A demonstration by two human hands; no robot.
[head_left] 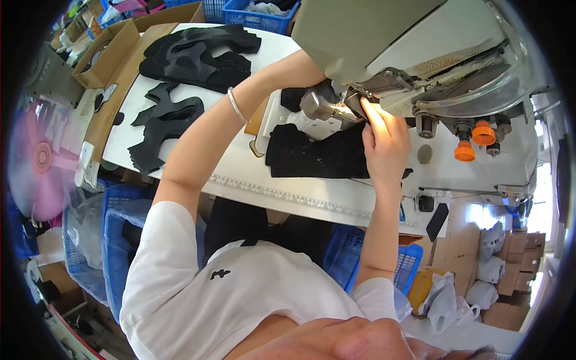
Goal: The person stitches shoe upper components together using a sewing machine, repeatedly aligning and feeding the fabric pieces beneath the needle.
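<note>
A sewing machine [396, 54] fills the upper right, its lit needle area over a black cut fabric piece [318, 153]. My right hand [386, 144] is closed at the needle area, its fingertips pressed on dark material beside the presser foot. The fabric piece spreads leftward from that hand across the white table [288, 189]. My left forearm, with a silver bangle [237, 107], reaches across to the machine's far side. Only the back of my left hand [302, 69] shows; the machine head hides its fingers.
Stacked black cut pieces [198, 57] and loose ones [165, 123] lie on the table's left. A cardboard box [108, 54] stands beyond them. A ruler strip [288, 195] runs along the front edge. Orange knobs [483, 133] hang at right. Blue baskets [114, 240] and a pink fan [43, 157] stand left.
</note>
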